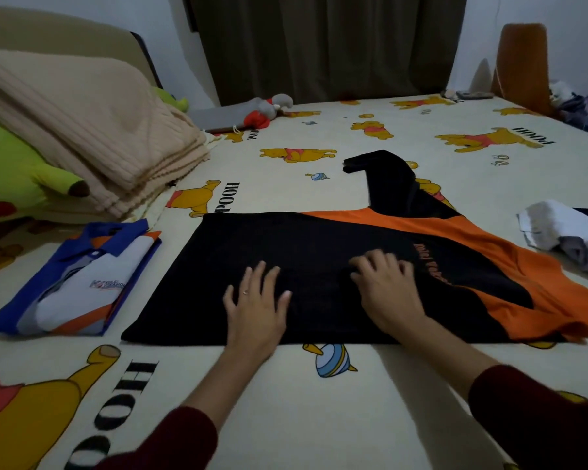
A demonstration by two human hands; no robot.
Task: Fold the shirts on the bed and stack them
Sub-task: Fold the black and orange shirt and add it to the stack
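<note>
Both hands press flat, fingers spread and holding nothing, on a black-and-orange shirt spread across the bed. The left hand and right hand rest near its front edge. A folded blue-and-white shirt lies just left.

"POOH" printed repeatedly on bed sheet; shirt lettering unreadable

Black-and-orange shirt, blue-white-orange folded shirt, cream bedsheet with yellow bear print

- Yellow plush toy: cut off by left edge, partly under beige blanket.
- Black-and-orange shirt: printed lettering illegible.
- White garment: cut off at right edge.
</note>
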